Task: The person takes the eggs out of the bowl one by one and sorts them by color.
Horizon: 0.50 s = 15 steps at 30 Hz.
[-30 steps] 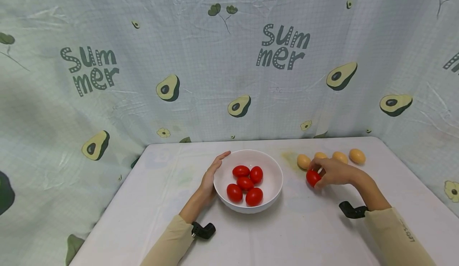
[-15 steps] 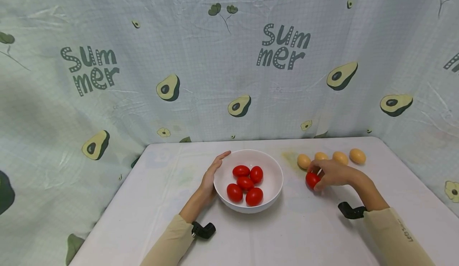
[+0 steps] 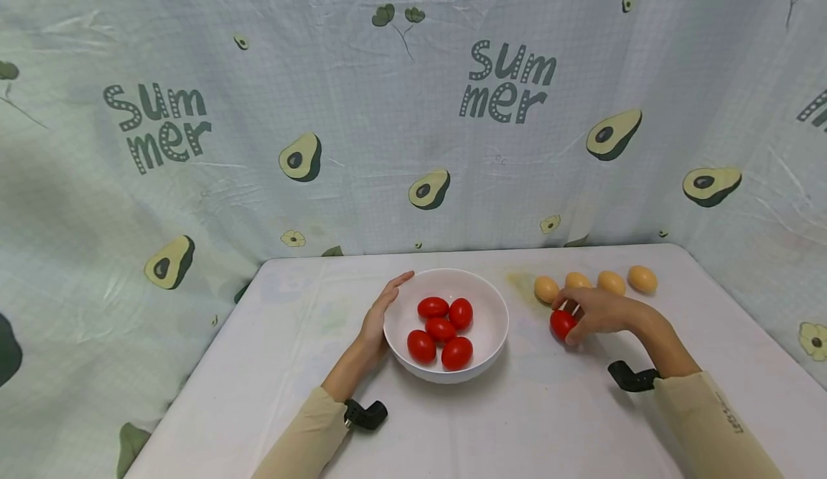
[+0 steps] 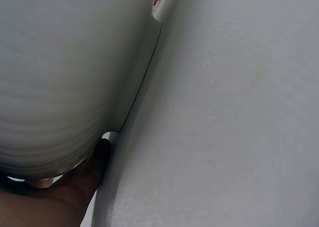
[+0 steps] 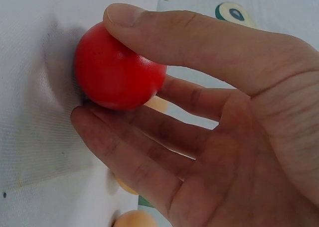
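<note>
Care counts as the right hand (image 3: pixel 602 311) pinches a red egg (image 3: pixel 561 327) at the white bowl's (image 3: pixel 489 321) three o'clock, a light grip clear of the yellow eggs (image 3: pixel 611 281) beyond likely serving best, while the left hand (image 3: pixel 377 317), fingers extended, rests against the bowl at nine.

A bowl (image 3: pixel 489 314) sits on your table (image 3: pixel 530 421), five eggs (image 3: pixel 441 330) inside — your left hand (image 3: pixel 380 314) against its left side, your right hand (image 3: pixel 601 312) on a single egg (image 3: pixel 562 326) rightward, four eggs (image 3: pixel 611 282) far right.
</note>
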Each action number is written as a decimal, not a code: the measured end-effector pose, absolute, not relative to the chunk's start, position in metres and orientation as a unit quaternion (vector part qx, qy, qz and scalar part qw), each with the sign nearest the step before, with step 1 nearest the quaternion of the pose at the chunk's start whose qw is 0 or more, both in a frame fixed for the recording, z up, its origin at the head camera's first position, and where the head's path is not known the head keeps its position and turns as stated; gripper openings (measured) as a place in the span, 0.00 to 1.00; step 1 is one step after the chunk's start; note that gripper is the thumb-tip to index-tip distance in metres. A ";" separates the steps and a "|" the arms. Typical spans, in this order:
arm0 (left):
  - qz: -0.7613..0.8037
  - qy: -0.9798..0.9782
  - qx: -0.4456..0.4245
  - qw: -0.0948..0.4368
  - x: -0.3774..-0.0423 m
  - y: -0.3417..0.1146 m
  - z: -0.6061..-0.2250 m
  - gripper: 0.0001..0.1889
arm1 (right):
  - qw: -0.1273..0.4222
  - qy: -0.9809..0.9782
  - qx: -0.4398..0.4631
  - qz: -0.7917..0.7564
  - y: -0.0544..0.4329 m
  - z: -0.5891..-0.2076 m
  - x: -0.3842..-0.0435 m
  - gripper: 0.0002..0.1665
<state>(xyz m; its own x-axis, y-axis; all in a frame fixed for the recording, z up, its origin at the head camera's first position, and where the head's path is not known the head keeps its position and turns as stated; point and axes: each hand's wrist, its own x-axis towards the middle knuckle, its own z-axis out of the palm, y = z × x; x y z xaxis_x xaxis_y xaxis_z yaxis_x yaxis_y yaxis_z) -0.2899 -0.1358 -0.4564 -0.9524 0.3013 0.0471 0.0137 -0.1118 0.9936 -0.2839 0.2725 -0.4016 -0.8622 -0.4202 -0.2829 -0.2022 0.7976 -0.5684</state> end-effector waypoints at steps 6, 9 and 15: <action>0.739 0.655 0.122 0.099 -0.289 -0.136 -0.456 0.28 | 0.206 0.925 -0.169 -0.272 0.272 -0.401 -0.283 0.34; 0.738 0.656 0.123 0.100 -0.290 -0.136 -0.457 0.28 | 0.207 0.924 -0.170 -0.274 0.273 -0.400 -0.283 0.34; 0.738 0.656 0.122 0.102 -0.291 -0.136 -0.457 0.28 | 0.209 0.922 -0.173 -0.278 0.274 -0.400 -0.282 0.34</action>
<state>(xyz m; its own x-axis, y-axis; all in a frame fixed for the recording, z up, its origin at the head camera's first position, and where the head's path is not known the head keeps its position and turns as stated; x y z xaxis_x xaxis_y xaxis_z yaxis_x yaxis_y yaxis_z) -0.2913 -0.1361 -0.4571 -0.9494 0.3105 0.0465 0.0097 -0.1190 0.9928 -0.2822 0.2743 -0.3995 -0.8527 -0.4351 -0.2891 -0.2031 0.7860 -0.5839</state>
